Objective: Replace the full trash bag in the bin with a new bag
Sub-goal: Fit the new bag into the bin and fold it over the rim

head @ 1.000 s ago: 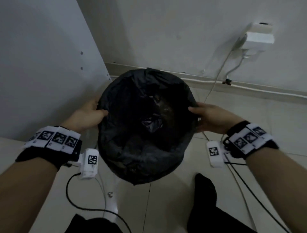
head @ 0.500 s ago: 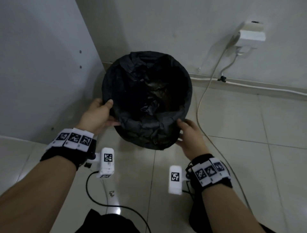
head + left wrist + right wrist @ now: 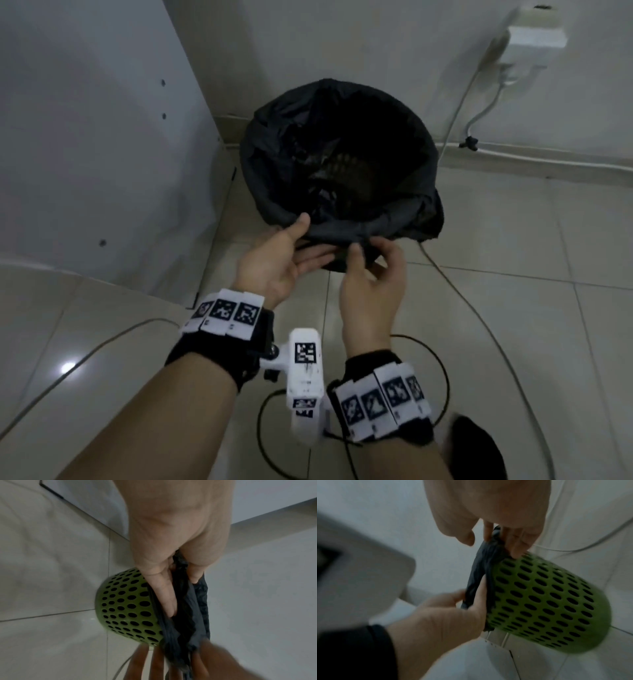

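I've got both hands (image 3: pixel 274 263) (image 3: pixel 371 274) pinching the bag (image 3: pixel 342 229) hem at the bin's (image 3: pixel 539 595) near rim, to peel it free.

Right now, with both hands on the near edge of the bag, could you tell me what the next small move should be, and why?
Probably peel the near hem upward off the rim. The black trash bag is still folded over the green perforated bin, and the left hand and right hand both pinch that gathered near edge, so lifting it free there looks like the natural start.
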Motion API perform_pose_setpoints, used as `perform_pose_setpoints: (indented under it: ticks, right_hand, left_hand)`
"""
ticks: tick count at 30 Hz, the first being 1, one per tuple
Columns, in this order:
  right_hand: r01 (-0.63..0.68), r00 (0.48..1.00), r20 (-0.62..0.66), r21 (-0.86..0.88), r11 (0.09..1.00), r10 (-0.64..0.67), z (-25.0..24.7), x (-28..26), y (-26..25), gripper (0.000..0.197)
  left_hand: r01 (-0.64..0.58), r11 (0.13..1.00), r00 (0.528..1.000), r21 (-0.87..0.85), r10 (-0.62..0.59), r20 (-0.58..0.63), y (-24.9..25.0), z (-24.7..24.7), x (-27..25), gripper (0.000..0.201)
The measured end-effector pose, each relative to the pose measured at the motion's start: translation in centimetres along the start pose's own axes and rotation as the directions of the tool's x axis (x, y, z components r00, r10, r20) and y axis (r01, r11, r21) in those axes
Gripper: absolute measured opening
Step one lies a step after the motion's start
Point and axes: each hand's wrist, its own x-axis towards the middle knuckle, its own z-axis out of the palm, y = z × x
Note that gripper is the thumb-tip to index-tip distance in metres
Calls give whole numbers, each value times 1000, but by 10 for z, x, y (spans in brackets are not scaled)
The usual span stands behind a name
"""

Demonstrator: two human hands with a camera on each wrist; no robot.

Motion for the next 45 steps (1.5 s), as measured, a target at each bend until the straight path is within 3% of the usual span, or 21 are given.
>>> perform_pose_setpoints:
  ticks: [3,5,8,10,13,15,17,19,20,21,23,26,28,30,33,36,38,39,41,43,45]
  right_hand:
    - [-288,957,87,194,938,277,5,17,9,14]
    - [-518,856,269,453,726,442,0,34,12,23]
    - [-698,715,545,535,476,438,-12,53,20,44]
    - [-749,657,618,468,469,433,-20,63,25,43]
    - [-764,600,700,359,536,386,-30,67,26,48]
    - [-635,651,686,258,728,325,-34,63,26,67]
    - [-334,735,623,-13,943,269,-34,58,24,56]
    - [-49,813,560,-211,976,162,-36,57,24,26]
    - [-11,827,546,-222,975,133,-38,60,24,18]
    - [-40,824,549,-186,982,138,-41,65,26,18]
    - [-320,719,653,6,948,239,-45,73,24,21]
    - [-726,504,801,189,661,325,-39,71,18,27]
    - [-805,461,807,204,557,369,-33,67,19,27]
    - [-828,450,779,179,532,437,-32,67,21,18]
    - [-720,538,650,23,694,537,-41,71,18,4]
    - [-505,749,450,-85,859,486,-45,72,20,23]
    - [-201,920,305,-174,964,247,-47,68,21,25]
    - [29,954,296,-256,966,50,-49,66,21,18]
    - [379,865,454,-313,871,-214,-53,60,20,2]
    - [505,771,591,-340,793,-238,-55,56,23,19]
    - [535,755,603,-337,775,-259,-52,58,28,20]
  left_hand:
    - [32,992,993,125,-46,112,-11,-2,0,30]
    - [48,981,988,186,-73,135,-10,-8,4,22]
    - [32,963,999,269,-40,22,-13,-24,12,13]
    - [33,952,999,305,-24,-34,-16,-35,14,19]
    - [34,949,996,313,-59,72,-20,-28,12,35]
    - [-25,946,995,323,-8,101,-24,-15,12,29]
    - [-69,945,995,320,39,97,-30,-4,13,25]
    - [-78,944,993,322,44,109,-33,-2,14,21]
    - [-73,940,993,334,36,116,-33,-4,15,18]
    - [-80,932,992,354,39,124,-32,-5,16,15]
    - [-98,915,989,391,46,139,-31,-7,17,13]
    - [-15,929,979,371,-61,195,-36,-1,17,33]
    - [46,928,963,371,-140,231,-40,5,16,30]
    - [40,927,958,373,-142,250,-40,6,18,27]
    - [-4,942,957,336,-94,276,-35,1,23,21]
    - [-24,943,966,332,-64,252,-34,3,25,24]
    - [-63,932,983,356,-4,184,-38,10,28,28]
    - [-84,926,990,368,35,140,-41,13,31,31]
    - [-111,924,993,366,94,65,-44,18,33,35]
    - [-122,933,992,340,112,49,-43,21,33,36]
    - [-116,928,991,354,84,105,-39,22,29,30]
